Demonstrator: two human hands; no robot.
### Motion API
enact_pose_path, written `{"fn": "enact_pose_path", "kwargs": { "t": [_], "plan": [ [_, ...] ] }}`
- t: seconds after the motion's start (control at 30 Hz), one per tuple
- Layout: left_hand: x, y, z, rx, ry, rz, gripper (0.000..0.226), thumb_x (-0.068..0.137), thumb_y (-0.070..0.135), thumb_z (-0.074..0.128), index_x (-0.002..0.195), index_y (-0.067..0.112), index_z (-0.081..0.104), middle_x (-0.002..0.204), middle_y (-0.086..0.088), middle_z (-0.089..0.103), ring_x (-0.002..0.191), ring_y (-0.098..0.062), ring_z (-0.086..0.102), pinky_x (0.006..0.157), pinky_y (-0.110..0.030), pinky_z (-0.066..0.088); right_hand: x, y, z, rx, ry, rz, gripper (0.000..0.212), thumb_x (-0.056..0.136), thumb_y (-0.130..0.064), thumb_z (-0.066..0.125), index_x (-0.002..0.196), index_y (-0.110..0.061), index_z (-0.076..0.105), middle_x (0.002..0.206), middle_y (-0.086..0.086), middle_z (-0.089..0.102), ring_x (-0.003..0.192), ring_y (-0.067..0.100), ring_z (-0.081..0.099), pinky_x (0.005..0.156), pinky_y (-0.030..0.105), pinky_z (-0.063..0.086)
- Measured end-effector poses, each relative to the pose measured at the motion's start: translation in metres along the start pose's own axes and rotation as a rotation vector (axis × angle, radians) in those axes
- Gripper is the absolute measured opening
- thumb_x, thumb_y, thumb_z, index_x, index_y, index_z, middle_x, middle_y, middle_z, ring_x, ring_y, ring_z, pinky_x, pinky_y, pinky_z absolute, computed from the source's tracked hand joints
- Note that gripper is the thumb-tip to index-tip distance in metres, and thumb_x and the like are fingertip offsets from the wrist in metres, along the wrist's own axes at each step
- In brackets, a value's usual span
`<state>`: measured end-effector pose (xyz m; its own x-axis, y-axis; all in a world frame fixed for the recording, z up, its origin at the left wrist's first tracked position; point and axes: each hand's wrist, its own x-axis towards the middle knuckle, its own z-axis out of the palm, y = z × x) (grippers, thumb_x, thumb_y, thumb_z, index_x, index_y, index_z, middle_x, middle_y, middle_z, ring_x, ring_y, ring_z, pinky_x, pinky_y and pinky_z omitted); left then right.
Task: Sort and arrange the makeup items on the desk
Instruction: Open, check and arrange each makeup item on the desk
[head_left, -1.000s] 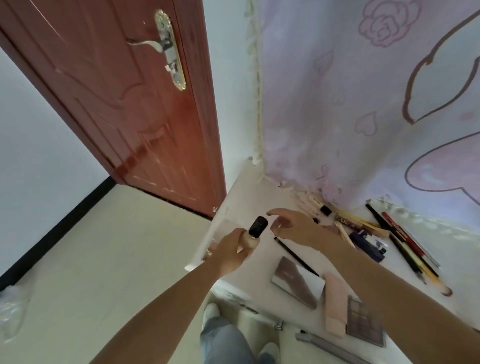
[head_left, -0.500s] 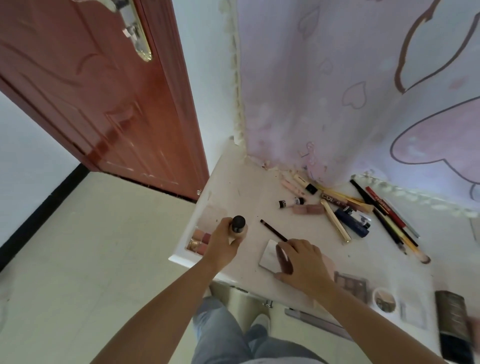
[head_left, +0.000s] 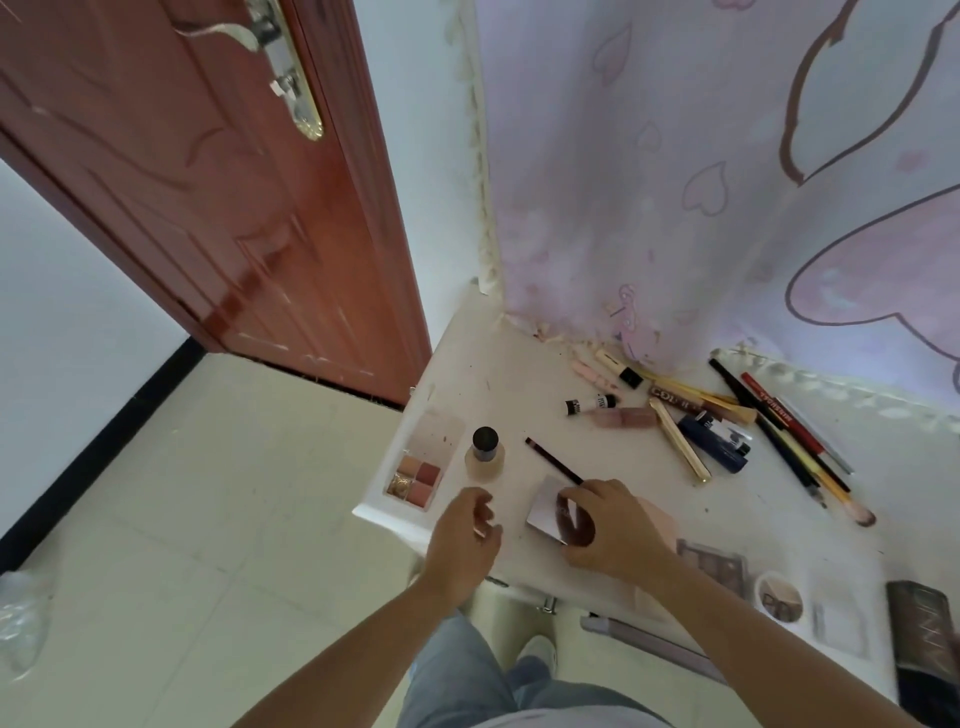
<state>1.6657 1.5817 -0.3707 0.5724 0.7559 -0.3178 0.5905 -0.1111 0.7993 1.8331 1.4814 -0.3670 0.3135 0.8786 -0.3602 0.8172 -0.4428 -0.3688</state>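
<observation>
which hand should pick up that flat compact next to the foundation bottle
Right. The right hand already rests on the compact with fingers curled over it. The left hand hangs free nearer the foundation bottle, holding nothing.

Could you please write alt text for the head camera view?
A person's right hand grips a flat compact on a white desk, the left hand open near a standing bottle; pencils and tubes lie scattered.

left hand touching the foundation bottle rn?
Apart. Head view shows bare desk between the left hand and the foundation bottle, which stands upright by itself.
</observation>
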Motion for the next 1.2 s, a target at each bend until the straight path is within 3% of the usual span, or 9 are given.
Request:
{"fn": "enact_pose_path", "kwargs": {
  "t": [0.17,0.3,0.37,0.43,0.5,0.63,0.77,1.0,1.2],
  "plan": [
    [0.003,0.034,0.006,-0.394,-0.236,-0.232,0.027,0.089,0.019,0.059,0.113,0.012,0.048,0.093,-0.002,0.059,0.081,-0.014,0.060,0.069,-0.019,0.054,-0.008,0.005,-0.028,0.098,0.047,-0.121,0.068,0.065,-0.040,0.071,0.126,-0.022,0.049,0.123,-0.003,0.052,0.107,0.012,0.041,0.092,0.018,0.030],
    [0.014,0.068,0.001,-0.578,-0.292,-0.219,0.013,0.087,0.001,0.058,0.099,0.003,0.053,0.085,-0.009,0.059,0.070,-0.014,0.060,0.061,-0.017,0.056,-0.012,0.001,-0.054,0.089,0.099,-0.183,0.085,0.051,-0.061,0.055,0.124,-0.018,0.052,0.120,-0.002,0.052,0.106,0.012,0.040,0.097,0.024,0.033],
    [0.021,0.083,-0.007,-0.525,-0.282,-0.139,0.016,0.086,-0.002,0.058,0.102,0.000,0.055,0.080,-0.007,0.060,0.064,-0.009,0.062,0.058,-0.015,0.054,-0.015,-0.001,-0.078,0.151,0.079,-0.153,0.086,0.056,-0.061,0.060,0.130,-0.020,0.046,0.116,-0.009,0.046,0.109,0.009,0.040,0.091,0.018,0.031],
    [0.031,0.102,-0.018,-0.430,-0.253,-0.047,0.022,0.084,-0.001,0.061,0.106,-0.006,0.059,0.077,-0.007,0.061,0.058,-0.006,0.062,0.055,-0.015,0.053,-0.015,-0.001,-0.102,0.339,0.078,-0.095,0.066,0.077,-0.039,0.069,0.134,-0.019,0.041,0.109,-0.009,0.051,0.104,0.013,0.052,0.082,0.013,0.040],
    [0.039,0.126,-0.031,-0.366,-0.233,0.050,0.024,0.083,0.003,0.064,0.105,-0.007,0.063,0.077,-0.008,0.064,0.058,-0.006,0.063,0.056,-0.015,0.053,-0.014,0.002,-0.127,0.524,0.059,-0.040,0.054,0.088,-0.017,0.060,0.136,-0.020,0.037,0.095,-0.004,0.060,0.093,0.020,0.060,0.075,0.017,0.047],
    [0.051,0.175,-0.050,-0.317,-0.171,0.198,0.019,0.082,0.010,0.068,0.098,0.000,0.065,0.071,-0.002,0.065,0.054,-0.002,0.064,0.058,-0.014,0.054,-0.017,-0.002,-0.170,0.754,0.017,-0.041,0.038,0.091,-0.009,0.054,0.127,-0.021,0.047,0.090,0.013,0.064,0.071,0.009,0.061,0.060,0.016,0.051],
    [0.062,0.203,-0.053,-0.269,-0.007,0.271,0.034,0.086,0.022,0.063,0.114,0.004,0.056,0.088,-0.002,0.066,0.080,-0.017,0.064,0.081,-0.029,0.055,-0.016,-0.007,-0.193,0.942,0.244,-0.023,0.028,0.092,-0.006,0.051,0.119,-0.009,0.050,0.089,0.017,0.064,0.070,0.025,0.061,0.064,0.032,0.054],
    [0.058,0.202,-0.046,0.364,0.018,0.613,0.079,0.071,0.045,0.069,0.134,0.008,0.040,0.128,0.000,0.042,0.125,-0.017,0.037,0.099,-0.020,0.029,-0.001,-0.030,-0.205,1.389,0.518,0.191,0.030,0.088,-0.002,0.057,0.109,-0.009,0.038,0.065,0.014,0.060,0.048,0.021,0.061,0.051,0.031,0.056],
    [0.064,0.221,-0.070,-0.012,-0.035,0.549,0.045,0.075,0.012,0.074,0.116,0.013,0.056,0.111,-0.001,0.053,0.099,-0.012,0.052,0.075,-0.008,0.043,-0.012,-0.030,-0.223,1.359,0.456,0.111,0.029,0.088,-0.008,0.059,0.112,-0.005,0.044,0.074,0.015,0.059,0.050,0.020,0.062,0.046,0.026,0.053]
  ]
}}
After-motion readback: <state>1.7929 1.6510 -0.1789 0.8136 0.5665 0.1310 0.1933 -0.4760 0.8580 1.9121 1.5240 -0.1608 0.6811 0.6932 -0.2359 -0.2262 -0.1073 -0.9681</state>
